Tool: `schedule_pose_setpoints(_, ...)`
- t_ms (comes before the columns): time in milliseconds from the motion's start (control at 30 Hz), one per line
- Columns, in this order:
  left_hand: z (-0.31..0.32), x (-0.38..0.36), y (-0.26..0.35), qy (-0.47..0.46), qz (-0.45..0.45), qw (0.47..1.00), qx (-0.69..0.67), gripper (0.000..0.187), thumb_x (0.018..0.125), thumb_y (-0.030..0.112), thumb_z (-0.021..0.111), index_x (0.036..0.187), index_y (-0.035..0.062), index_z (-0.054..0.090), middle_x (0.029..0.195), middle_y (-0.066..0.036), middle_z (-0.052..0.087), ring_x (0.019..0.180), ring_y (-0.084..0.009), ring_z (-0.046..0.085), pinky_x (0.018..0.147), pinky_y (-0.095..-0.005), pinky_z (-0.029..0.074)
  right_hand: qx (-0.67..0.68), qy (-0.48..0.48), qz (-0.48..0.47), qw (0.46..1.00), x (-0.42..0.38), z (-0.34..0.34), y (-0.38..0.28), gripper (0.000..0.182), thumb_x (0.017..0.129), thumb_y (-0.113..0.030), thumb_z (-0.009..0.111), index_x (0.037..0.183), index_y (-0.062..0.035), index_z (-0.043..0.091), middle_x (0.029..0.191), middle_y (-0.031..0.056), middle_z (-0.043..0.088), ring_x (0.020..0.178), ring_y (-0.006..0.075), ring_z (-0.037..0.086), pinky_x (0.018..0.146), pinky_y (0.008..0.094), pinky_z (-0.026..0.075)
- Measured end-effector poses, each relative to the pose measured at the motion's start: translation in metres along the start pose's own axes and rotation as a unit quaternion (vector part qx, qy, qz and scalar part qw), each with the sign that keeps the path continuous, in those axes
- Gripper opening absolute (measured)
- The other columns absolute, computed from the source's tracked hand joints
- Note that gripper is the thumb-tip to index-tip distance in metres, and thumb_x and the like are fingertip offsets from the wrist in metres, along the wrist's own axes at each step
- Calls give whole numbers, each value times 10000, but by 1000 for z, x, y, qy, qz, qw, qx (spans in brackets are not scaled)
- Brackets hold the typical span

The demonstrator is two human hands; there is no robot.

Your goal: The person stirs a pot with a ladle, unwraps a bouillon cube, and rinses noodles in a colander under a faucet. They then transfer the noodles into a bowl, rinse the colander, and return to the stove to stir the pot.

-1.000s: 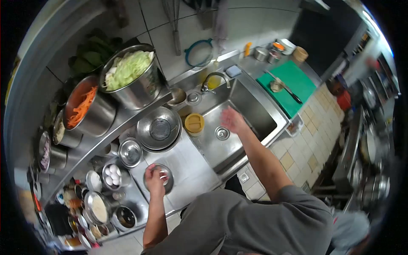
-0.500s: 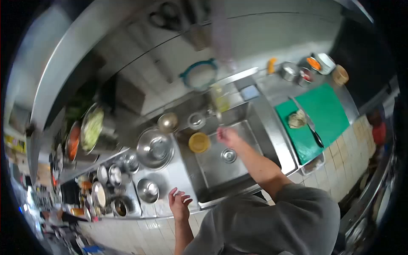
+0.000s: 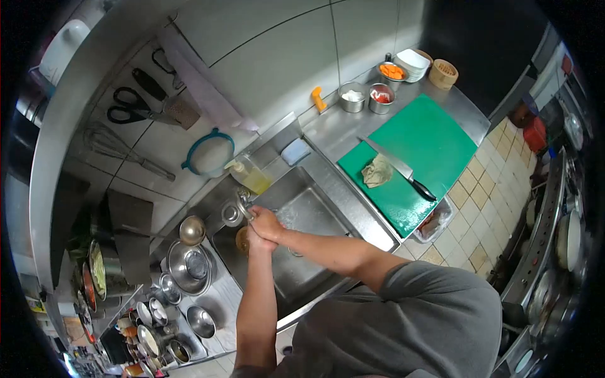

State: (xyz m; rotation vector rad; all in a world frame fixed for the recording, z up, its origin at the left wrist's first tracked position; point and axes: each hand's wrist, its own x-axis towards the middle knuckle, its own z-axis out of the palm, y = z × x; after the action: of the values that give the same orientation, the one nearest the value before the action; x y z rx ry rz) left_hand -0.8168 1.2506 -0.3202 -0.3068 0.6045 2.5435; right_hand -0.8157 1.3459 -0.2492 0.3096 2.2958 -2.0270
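Over the steel sink, beside the faucet, my two hands are pressed together. My right hand lies over my left hand, its fingers curled and partly hidden. The left hand's fingers are covered by the right. Just left of the hands, a yellowish bowl is partly hidden in the sink. A soap bottle and a blue sponge are on the ledge behind.
To the right, a green cutting board holds a knife and a crumpled pale item. Metal bowls stand left of the sink. Small steel containers line the back counter. Scissors hang on the wall.
My left hand has moved up from the counter's front edge to meet my right hand. The right hand has come closer to the faucet. The camera view has shifted toward the right.
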Motion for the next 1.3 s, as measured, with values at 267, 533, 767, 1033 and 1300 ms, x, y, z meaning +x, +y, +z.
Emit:
schedule_pose_setpoints(267, 98, -18, 11, 252, 66, 884, 387, 96, 874, 15, 639, 969, 1, 643, 971, -122, 671, 888, -248, 658, 782, -388, 570, 287, -115, 31, 950, 13, -59, 58, 258, 975, -161, 611, 1190, -21, 640, 916, 69, 696, 785, 172, 656, 719, 340, 534)
schedule_pose_setpoints(533, -34, -150, -68, 170, 76, 473, 861, 237, 833, 177, 547, 884, 60, 747, 890, -196, 709, 813, -388, 677, 806, -497, 533, 87, -136, 6, 987, 137, 30, 128, 222, 963, -259, 560, 1006, -107, 715, 841, 32, 665, 732, 183, 626, 615, 362, 503)
schedule_pose_setpoints(767, 43, -215, -33, 373, 63, 656, 653, 266, 905, 275, 591, 936, 32, 694, 914, -151, 706, 846, -354, 687, 741, -449, 567, 41, -180, 167, 969, 106, 15, 112, 265, 909, -313, 711, 791, -86, 642, 714, 16, 613, 575, 112, 557, 480, 279, 433)
schedule_pose_setpoints(1033, 107, -251, 8, 232, 217, 917, 243, 419, 971, 300, 623, 1294, 61, 504, 1210, -168, 622, 1029, -324, 661, 800, -457, 593, -471, -163, -88, 863, -2, -115, 165, 164, 913, -194, 629, 957, -43, 676, 859, 83, 705, 736, 201, 671, 657, 367, 551)
schedule_pose_setpoints(1300, 141, -227, -4, 177, 186, 935, 246, 372, 958, 342, 625, 1237, 108, 550, 1224, -130, 596, 1064, -335, 610, 935, -511, 499, 120, 143, -346, 919, 100, -113, -193, 444, 883, -337, 700, 1153, 11, 645, 1094, 215, 680, 1061, 357, 642, 896, 408, 507)
